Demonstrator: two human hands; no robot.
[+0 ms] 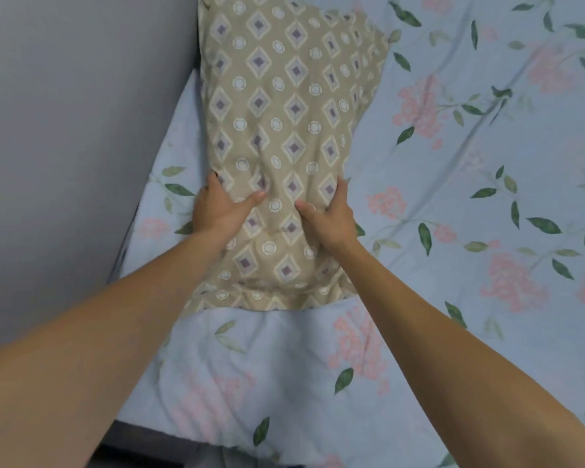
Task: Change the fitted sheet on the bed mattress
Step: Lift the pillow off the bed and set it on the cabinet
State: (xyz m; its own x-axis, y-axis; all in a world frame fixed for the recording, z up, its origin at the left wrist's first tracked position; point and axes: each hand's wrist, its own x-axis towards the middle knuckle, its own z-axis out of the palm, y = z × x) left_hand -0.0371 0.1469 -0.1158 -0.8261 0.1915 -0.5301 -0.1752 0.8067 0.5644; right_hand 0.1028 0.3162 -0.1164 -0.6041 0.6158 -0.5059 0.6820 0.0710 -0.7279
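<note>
A long tan pillow (284, 106) with a diamond-and-circle print lies on the bed along the wall side. My left hand (218, 206) grips its left edge, thumb on top and fingers curled round the side. On the opposite edge, my right hand (331, 214) holds the pillow the same way, and the fabric is pinched in between the two hands. Under the pillow the mattress is covered by a light blue fitted sheet (453, 197) printed with pink flowers and green leaves, lightly creased.
A plain grey wall (75, 130) runs along the left side of the bed. The near edge of the mattress shows at the bottom, with dark floor (156, 447) below it. The sheet stretches wide to the right.
</note>
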